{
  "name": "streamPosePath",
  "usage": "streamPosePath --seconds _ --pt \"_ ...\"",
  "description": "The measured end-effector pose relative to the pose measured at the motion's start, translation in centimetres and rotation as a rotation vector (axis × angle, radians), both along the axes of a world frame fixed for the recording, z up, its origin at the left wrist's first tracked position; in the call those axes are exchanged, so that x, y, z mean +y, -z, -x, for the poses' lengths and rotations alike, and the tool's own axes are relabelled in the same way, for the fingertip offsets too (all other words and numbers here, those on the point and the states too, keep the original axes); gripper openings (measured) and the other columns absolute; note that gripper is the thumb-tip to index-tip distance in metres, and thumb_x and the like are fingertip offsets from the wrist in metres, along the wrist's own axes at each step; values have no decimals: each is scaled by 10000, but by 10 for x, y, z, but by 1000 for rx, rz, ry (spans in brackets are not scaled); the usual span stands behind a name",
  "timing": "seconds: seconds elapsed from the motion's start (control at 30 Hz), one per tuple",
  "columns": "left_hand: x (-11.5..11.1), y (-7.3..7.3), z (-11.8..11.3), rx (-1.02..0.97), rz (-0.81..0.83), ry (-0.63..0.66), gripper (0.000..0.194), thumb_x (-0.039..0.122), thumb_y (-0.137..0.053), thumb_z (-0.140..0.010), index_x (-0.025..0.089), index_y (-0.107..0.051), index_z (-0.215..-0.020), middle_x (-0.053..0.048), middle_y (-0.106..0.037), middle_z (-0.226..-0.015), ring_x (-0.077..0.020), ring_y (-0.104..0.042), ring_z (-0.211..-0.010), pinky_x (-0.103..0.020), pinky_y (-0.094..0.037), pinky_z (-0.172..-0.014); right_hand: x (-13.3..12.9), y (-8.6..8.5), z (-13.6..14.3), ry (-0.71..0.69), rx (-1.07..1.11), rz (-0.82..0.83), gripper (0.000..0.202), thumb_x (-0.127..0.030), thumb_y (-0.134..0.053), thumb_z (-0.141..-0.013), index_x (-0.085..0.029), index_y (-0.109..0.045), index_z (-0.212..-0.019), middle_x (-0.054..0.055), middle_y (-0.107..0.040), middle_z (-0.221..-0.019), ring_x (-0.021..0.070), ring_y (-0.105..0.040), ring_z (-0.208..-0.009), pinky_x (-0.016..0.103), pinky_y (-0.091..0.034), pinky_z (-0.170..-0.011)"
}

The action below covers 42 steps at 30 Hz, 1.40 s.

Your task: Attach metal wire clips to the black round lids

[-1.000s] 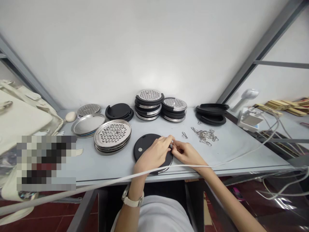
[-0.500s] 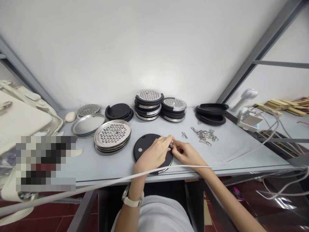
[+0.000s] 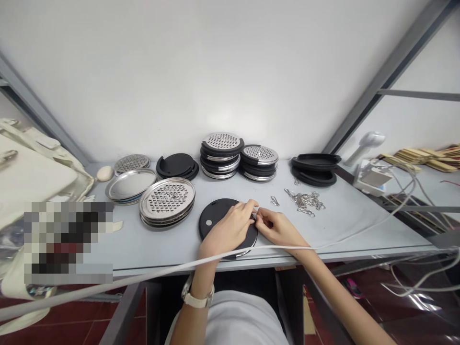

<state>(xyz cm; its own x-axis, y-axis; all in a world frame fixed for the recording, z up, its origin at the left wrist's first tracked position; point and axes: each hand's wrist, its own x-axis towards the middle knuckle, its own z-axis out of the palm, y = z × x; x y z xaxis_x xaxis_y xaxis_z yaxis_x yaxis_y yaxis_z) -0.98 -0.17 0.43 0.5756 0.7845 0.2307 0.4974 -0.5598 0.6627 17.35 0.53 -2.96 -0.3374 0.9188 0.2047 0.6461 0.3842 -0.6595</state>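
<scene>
A round black grater base (image 3: pixel 215 215) with a pale dot lies at the front of the table, a bright metal rim showing along its lower right edge. My left hand (image 3: pixel 232 225) rests over it, its curved fingers gripping the right side of the disc. At that same edge, the closed fingertips of my right hand (image 3: pixel 276 225) pinch a small shiny metal clip (image 3: pixel 254 216), mostly hidden between the two hands. Behind my right hand lie a single metal clip (image 3: pixel 274 201) and a heap of similar clips (image 3: pixel 305 200).
Round metal grater plates (image 3: pixel 168 199) are stacked at left, beside a smooth metal plate (image 3: pixel 131 184). Assembled graters (image 3: pixel 221 155) and black bases (image 3: pixel 178 166) stand along the wall, with more black rings (image 3: pixel 314 170) at right. A white cable (image 3: pixel 161 273) crosses in front of my forearms.
Both hands stay at the right edge of the black disc. Only slight finger movement shows, with a little more of the shiny metal visible between them.
</scene>
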Motion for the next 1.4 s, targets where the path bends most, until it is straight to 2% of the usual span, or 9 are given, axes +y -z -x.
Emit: streamPosePath --seconds 0.47,1.4 --pt "-3 0 1 -9 -52 -8 276 100 -390 -923 231 -428 -1163 -49 -538 -1151 -189 -483 -1142 -352 -412 -996 0 -2 -1 -14 1 11 210 -254 -433 -847 -193 -392 -650 -59 -363 -556 85 -337 -518 212 -271 -500" --pt "-1 -1 -2 -22 -124 24 299 58 -415 -905 212 -449 -1159 -49 -574 -1131 -189 -525 -1106 -351 -425 -969 1 2 -1 -23 -7 6 238 -265 -428 -862 -190 -376 -642 -61 -353 -558 79 -332 -516 208 -266 -500"
